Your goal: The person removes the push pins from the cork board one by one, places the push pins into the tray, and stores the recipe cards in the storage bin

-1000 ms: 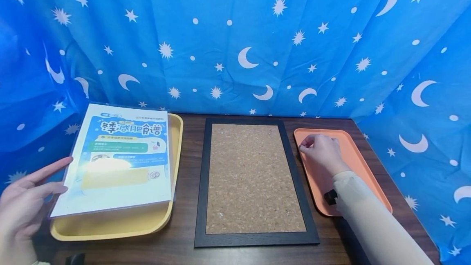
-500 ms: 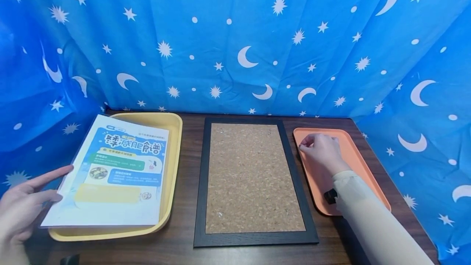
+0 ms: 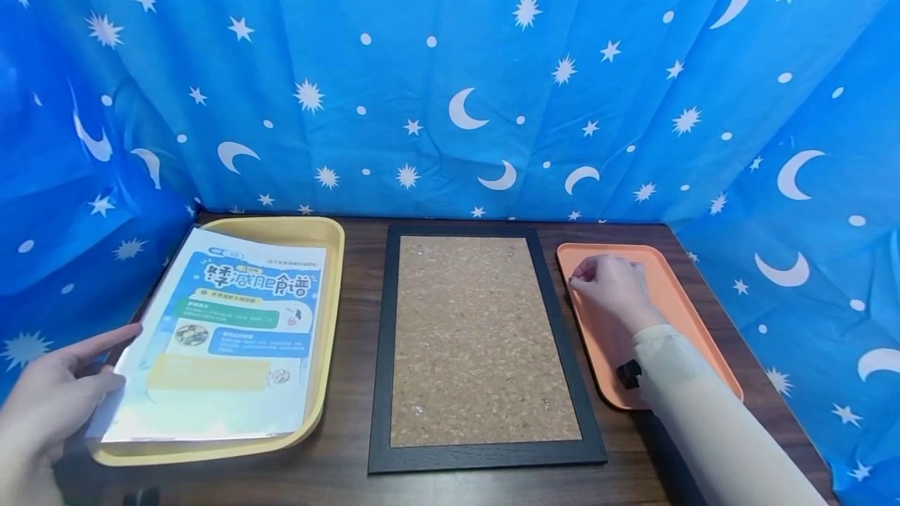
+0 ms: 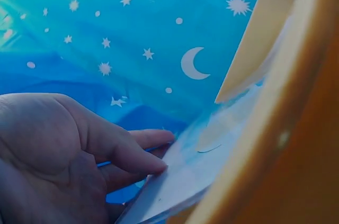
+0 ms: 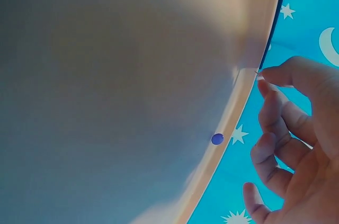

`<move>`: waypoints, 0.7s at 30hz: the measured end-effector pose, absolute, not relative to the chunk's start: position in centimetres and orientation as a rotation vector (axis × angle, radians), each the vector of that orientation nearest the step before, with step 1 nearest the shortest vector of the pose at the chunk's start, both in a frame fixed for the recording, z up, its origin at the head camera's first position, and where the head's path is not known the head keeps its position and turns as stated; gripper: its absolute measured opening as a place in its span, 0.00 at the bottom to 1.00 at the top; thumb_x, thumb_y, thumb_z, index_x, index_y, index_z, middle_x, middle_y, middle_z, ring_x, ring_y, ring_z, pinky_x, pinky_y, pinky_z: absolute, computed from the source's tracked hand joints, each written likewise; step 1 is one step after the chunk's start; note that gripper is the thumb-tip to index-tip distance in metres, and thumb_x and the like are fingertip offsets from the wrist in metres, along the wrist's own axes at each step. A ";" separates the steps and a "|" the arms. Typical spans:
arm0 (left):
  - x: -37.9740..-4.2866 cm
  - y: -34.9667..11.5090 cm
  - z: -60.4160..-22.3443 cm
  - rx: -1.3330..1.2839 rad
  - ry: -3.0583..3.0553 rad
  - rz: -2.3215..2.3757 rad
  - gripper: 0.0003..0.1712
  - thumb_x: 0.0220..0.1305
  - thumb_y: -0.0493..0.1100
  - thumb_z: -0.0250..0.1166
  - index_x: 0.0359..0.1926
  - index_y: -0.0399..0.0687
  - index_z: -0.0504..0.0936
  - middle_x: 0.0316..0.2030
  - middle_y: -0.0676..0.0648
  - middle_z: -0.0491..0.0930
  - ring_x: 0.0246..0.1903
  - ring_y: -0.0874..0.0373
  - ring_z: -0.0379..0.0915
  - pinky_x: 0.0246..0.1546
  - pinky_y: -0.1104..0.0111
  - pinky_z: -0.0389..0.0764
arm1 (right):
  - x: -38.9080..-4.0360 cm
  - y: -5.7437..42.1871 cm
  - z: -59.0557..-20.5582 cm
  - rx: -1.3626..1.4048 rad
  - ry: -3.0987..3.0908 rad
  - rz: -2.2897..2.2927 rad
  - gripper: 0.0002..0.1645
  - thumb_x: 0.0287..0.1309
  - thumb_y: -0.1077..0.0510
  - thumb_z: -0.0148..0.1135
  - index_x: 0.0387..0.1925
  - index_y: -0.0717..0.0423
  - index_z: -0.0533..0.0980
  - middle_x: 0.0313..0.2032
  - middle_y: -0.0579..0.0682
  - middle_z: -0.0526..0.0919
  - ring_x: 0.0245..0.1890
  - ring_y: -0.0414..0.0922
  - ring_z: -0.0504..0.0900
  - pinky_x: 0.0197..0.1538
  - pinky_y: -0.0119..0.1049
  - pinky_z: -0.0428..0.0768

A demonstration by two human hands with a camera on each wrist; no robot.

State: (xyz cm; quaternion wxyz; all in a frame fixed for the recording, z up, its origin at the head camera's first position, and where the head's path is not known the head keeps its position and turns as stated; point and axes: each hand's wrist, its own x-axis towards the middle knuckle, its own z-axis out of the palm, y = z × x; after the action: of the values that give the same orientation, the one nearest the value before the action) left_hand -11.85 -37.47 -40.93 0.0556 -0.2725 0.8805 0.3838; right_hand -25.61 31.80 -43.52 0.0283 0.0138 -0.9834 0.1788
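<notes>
At the left, my left hand [image 3: 56,397] pinches the left edge of a glossy printed sheet [image 3: 218,334] with Chinese lettering. In the left wrist view the thumb [image 4: 151,163] presses on the sheet's face, with other fingers behind it. The sheet lies over the yellow tray [image 3: 336,287], within its far and right rims. Over the orange tray's [image 3: 692,318] left side, my right hand [image 3: 612,287] has thumb and forefinger together. In the right wrist view they pinch a tiny pin with a thin point [image 5: 258,74], mostly hidden. A purple round-headed tack [image 5: 217,139] lies by the tray's rim.
A cork board [image 3: 485,342] in a black frame [image 3: 492,455] lies between the two trays, with small shiny spots near its corners. All stand on a dark wooden table [image 3: 337,467]. A blue curtain [image 3: 422,84] with moons and stars closes the back and sides.
The printed sheet has come down onto the yellow tray, still in my left hand, and its bright glare has gone from the middle. My right hand stays nearly in place.
</notes>
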 end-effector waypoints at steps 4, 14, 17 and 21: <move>-11.4 -36.2 -39.6 -0.791 2.711 1.025 0.41 0.73 0.33 0.55 0.81 0.41 0.48 0.77 0.23 0.44 0.69 0.20 0.49 0.66 0.26 0.59 | -25.5 31.8 -43.6 0.045 -3.040 0.548 0.09 0.64 0.50 0.65 0.33 0.49 0.85 0.30 0.46 0.88 0.37 0.51 0.82 0.57 0.63 0.62; -12.0 -33.8 -37.2 -0.669 2.593 0.875 0.53 0.74 0.52 0.61 0.81 0.40 0.35 0.77 0.21 0.35 0.72 0.18 0.40 0.64 0.22 0.52 | -25.4 31.8 -43.5 0.032 -3.090 0.499 0.08 0.64 0.50 0.65 0.33 0.48 0.85 0.32 0.46 0.89 0.38 0.50 0.83 0.58 0.66 0.62; -12.0 -33.2 -36.6 -0.569 2.619 0.810 0.53 0.75 0.56 0.59 0.81 0.39 0.36 0.75 0.19 0.36 0.71 0.16 0.41 0.61 0.21 0.55 | -25.5 31.8 -43.5 0.046 -3.103 0.483 0.08 0.64 0.50 0.65 0.32 0.47 0.84 0.32 0.45 0.89 0.38 0.50 0.84 0.57 0.66 0.63; -12.3 -32.0 -35.5 -0.397 2.686 0.753 0.52 0.75 0.62 0.55 0.82 0.39 0.39 0.73 0.16 0.44 0.66 0.16 0.48 0.54 0.21 0.65 | -25.5 31.9 -43.4 0.062 -3.096 0.481 0.08 0.64 0.51 0.64 0.31 0.47 0.84 0.32 0.45 0.89 0.38 0.50 0.84 0.57 0.65 0.63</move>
State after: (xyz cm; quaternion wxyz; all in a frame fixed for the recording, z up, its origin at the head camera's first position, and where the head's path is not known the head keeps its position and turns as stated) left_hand -12.27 -31.96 -35.50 0.1611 -0.1390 0.9409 0.2636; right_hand -25.48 31.86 -43.43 0.0037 0.0197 -0.9879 0.1536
